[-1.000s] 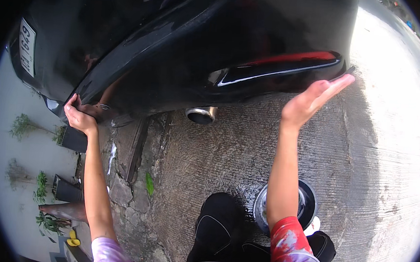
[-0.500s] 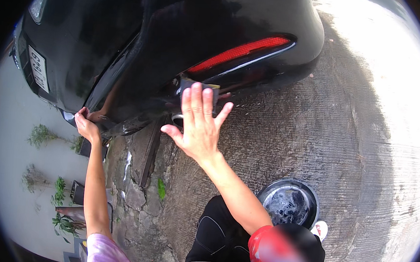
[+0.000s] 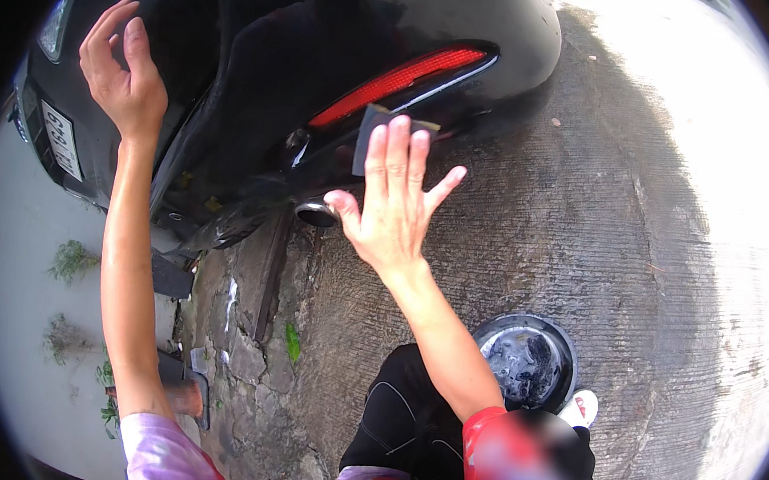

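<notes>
Pad, dark and thin with a yellowish edge, sits behind the fingers of the right hand. I see that hand from the back, flat and spread: three middle fingers lie straight over the pad without closing on it, thumb and little finger stretched out to the sides. Just left of the thumb is the round tailpipe. A red light runs a little beyond the fingertips, set in the black car. From my end I cannot tell whether the pad touches the bodywork.

Well to the left and farther up, the left hand is raised, half open, fingers loosely bent and thumb apart. I make out nothing in it; whether it touches the car I cannot tell. Below it and to its left is the number plate.

Below and right of the right hand, I see a basin of sudsy water, with a white shoe beside it. Far below the left hand, potted plants stand along a pale wall.
</notes>
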The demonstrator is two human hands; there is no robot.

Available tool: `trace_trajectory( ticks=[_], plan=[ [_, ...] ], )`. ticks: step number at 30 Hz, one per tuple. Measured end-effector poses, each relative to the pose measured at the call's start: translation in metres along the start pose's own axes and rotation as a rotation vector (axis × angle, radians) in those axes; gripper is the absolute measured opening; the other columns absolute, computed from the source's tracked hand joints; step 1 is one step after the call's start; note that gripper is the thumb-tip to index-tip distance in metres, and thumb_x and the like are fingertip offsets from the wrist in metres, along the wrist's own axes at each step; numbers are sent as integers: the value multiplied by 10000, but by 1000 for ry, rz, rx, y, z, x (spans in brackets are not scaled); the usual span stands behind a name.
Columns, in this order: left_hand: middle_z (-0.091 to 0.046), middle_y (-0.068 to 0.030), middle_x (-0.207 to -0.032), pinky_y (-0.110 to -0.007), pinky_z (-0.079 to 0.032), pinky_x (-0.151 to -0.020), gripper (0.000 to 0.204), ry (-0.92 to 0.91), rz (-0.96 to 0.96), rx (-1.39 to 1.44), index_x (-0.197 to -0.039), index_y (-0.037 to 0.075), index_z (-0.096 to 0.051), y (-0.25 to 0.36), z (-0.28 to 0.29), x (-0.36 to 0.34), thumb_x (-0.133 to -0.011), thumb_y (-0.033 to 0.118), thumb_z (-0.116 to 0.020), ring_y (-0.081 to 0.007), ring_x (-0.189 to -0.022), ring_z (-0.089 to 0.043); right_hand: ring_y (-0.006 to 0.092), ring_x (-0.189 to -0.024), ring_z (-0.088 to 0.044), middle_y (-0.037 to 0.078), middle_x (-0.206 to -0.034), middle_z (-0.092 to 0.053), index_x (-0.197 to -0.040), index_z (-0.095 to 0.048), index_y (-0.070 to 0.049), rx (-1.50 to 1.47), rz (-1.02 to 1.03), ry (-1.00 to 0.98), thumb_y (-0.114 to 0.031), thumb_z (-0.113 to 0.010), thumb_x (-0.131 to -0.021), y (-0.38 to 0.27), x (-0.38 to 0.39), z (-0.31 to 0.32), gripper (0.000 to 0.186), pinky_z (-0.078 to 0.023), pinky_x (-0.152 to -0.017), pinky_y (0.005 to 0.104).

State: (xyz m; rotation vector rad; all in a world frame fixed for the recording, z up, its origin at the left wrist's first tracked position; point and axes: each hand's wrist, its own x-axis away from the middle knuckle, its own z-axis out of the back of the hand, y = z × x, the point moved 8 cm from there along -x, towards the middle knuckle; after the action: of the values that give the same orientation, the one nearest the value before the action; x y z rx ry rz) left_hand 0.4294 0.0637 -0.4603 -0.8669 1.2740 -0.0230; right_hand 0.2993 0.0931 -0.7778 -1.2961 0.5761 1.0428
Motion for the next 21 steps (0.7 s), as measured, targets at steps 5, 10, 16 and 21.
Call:
trace_trajectory(
  ticks=[5, 10, 16, 21],
  plan=[
    [-640, -61, -1334, -371, -382, -1080, 269, -83, -100, -78, -1232, 96, -674, 25, -36, 11, -1032, 261, -600, -239, -1260, -516, 439, -1570, 80, 261, -1698, 57, -1642, -45, -29, -358, -363, 315, -686, -359, -1014, 58, -52, 50, 961, 78, -1178, 686],
    [-622, -71, -1328, -397, -351, -1077, 300, -13, -30, -36, -1201, 140, -710, 14, -46, 20, -1014, 356, -617, -260, -1261, -493, 483, -1548, 132, 322, -1671, 85, -1618, -14, 44, -253, -72, -2, -726, -350, -992, -27, 26, -38, 1048, 120, -1177, 672],
    [-633, -78, -1330, -409, -353, -1094, 272, -27, -10, -36, -1166, 122, -729, 10, -35, 20, -1019, 319, -613, -263, -1280, -487, 476, -1558, 94, 296, -1684, 79, -1616, -8, 51, -584, -387, 373, -702, -323, -1013, 50, -53, 50, 1015, 48, -1200, 651],
    [-633, -76, -1340, -398, -366, -1091, 249, -33, 2, -22, -1150, 122, -742, 16, -44, 20, -1014, 299, -628, -258, -1283, -495, 513, -1535, 144, 370, -1641, 133, -1595, 66, 80, -589, -338, -2, -713, -346, -1001, -24, 34, -39, 1073, 101, -1160, 699]
  ],
)
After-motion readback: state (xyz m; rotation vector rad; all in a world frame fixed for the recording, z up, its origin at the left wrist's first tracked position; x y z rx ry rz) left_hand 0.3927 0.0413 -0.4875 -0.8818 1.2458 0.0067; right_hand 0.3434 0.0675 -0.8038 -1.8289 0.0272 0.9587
